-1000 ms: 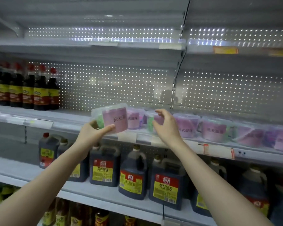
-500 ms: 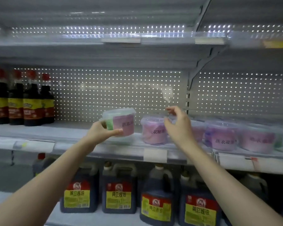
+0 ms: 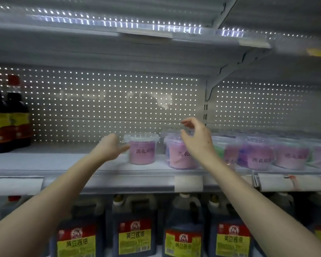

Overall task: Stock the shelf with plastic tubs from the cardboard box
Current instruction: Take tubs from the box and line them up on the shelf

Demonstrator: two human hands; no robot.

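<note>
A clear plastic tub (image 3: 142, 149) with a pink label stands upright on the middle shelf (image 3: 63, 161), the leftmost of a row of tubs. My left hand (image 3: 109, 147) is blurred just to its left, thumb tip at the tub's side and no finger across the label. Over the second tub (image 3: 178, 157), my right hand (image 3: 196, 140) hovers with loosely curled fingers and holds nothing. Several more tubs (image 3: 258, 154) run along the shelf to the right. No cardboard box is in view.
Dark sauce bottles (image 3: 7, 123) stand at the left end of the same shelf, with bare shelf between them and the tubs. Large soy sauce jugs (image 3: 133, 229) fill the shelf below. An upper shelf (image 3: 119, 34) hangs overhead.
The tub my left hand carried now stands on the shelf beside the second tub, and the thumb has come off its front. My right hand lifted slightly. The camera moved closer and left.
</note>
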